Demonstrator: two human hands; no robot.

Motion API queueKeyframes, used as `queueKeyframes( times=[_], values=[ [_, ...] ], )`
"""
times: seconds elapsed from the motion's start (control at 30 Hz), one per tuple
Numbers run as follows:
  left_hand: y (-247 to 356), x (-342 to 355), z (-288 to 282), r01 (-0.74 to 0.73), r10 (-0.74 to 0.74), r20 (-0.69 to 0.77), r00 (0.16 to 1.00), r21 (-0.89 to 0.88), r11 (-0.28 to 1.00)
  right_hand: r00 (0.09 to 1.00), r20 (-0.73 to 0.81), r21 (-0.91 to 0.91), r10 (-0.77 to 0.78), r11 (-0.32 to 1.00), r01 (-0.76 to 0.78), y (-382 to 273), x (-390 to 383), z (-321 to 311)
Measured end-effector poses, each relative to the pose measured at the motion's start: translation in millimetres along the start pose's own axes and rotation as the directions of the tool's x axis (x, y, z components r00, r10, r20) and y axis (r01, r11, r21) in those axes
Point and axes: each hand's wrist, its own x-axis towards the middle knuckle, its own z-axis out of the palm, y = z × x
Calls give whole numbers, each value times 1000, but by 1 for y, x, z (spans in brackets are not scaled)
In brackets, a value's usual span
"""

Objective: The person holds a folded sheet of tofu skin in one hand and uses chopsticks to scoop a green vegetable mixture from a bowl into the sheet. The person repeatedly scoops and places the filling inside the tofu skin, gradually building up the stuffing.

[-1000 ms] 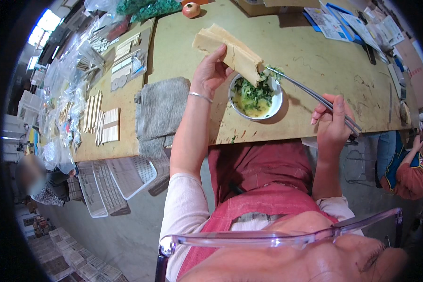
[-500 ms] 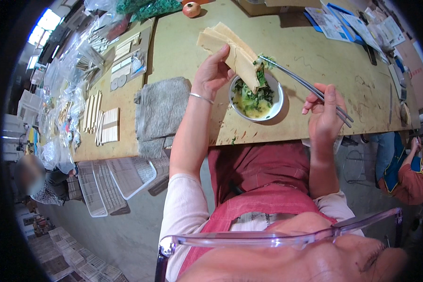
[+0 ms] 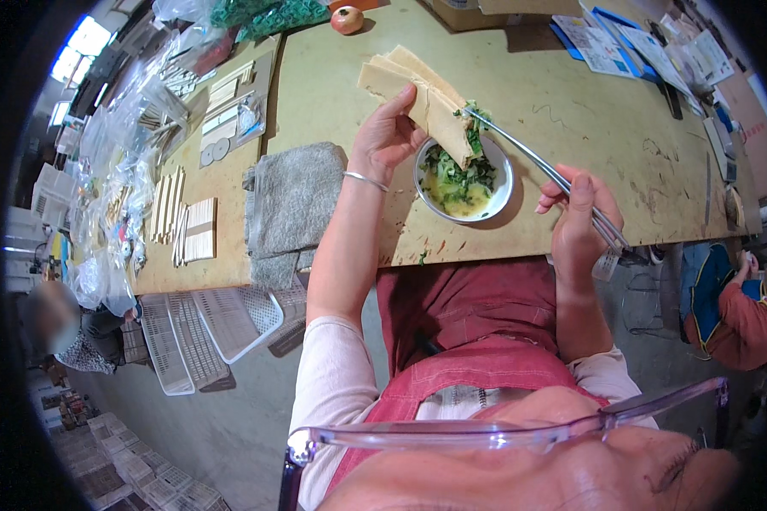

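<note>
My left hand point(image 3: 386, 134) grips a folded, pale flatbread point(image 3: 430, 104) at its left part, holding it up over a white bowl point(image 3: 503, 196). In the bowl are chopped leafy greens point(image 3: 464, 179) in a yellowish liquid. My right hand point(image 3: 578, 213) is closed around long metal chopsticks point(image 3: 541, 162), their tips at the flatbread's right edge among a clump of greens. A grey cloth point(image 3: 290, 204) lies left of the bowl on the table point(image 3: 528, 94).
Wooden sticks point(image 3: 198, 228), plastic bags point(image 3: 102, 213) and card sheets lie at left. A round red fruit point(image 3: 346, 20), a cardboard box point(image 3: 469, 13) and papers point(image 3: 596, 47) are along the back. Plastic baskets point(image 3: 222, 341) stand below the table. Other people point(image 3: 733, 315) are at both sides.
My right hand has moved left and toward me with the chopsticks, whose tips went leftward onto the flatbread's edge with greens. The flatbread has shifted slightly right.
</note>
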Motion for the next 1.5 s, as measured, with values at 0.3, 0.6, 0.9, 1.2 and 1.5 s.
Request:
queueKeyframes(
  times=[0.3, 0.6, 0.9, 1.2, 1.5],
  values=[
    [0, 7, -10, 55, -49, 44, 998, -136, 989, 998, 44, -1, -47, 999, 47, 6, -6, 7],
    [-4, 4, -6, 41, -1, 187, 982, -209, 977, 987, -54, 223, 151, 965, -136, 22, 3, 10],
    [-4, 5, -7, 52, 16, 240, 971, -273, 961, 959, -43, 373, 280, 895, -245, 28, 6, 6],
    [-4, 4, -5, 73, 9, 278, 960, -285, 956, 895, 15, 503, 447, 770, -393, 32, 6, 5],
    [-9, 5, -6, 59, 21, 229, 973, -336, 940, 991, 76, -24, 107, 994, -106, 17, -17, 17]
  ],
)
